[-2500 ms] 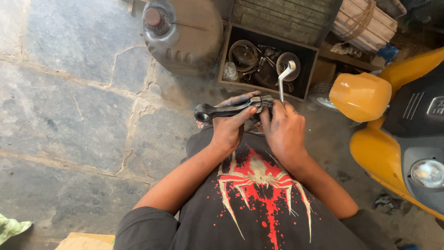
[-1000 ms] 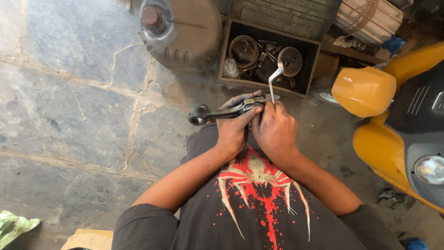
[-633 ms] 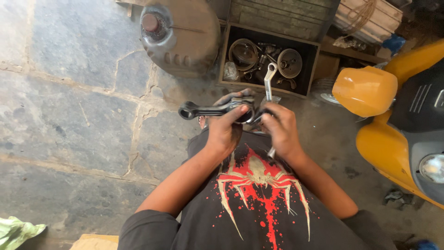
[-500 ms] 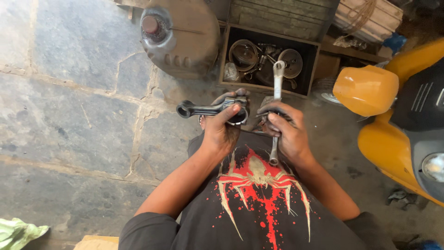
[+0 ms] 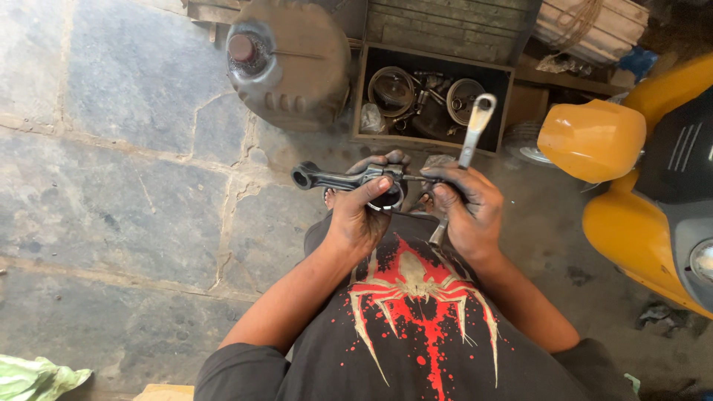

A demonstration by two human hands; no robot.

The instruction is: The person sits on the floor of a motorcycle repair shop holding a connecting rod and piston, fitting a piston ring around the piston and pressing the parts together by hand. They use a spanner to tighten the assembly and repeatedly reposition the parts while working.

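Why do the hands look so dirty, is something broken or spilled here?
Nothing looks broken or spilled. The left hand grips a dark connecting rod, the right hand holds a spanner, and both hands are smeared black.

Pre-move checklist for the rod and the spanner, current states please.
1. Left hand grips the connecting rod at its big end: ok.
2. Right hand holds the ring spanner: ok.
3. Spanner seated on a fastener: not ok, its ring end points up and free.
4. Rod's small end free of obstruction: ok, it hangs over the stone floor.
5. Rod bolts or cap state: cannot tell, fingers cover the big end.
6. Parts box within reach: ok, just ahead.
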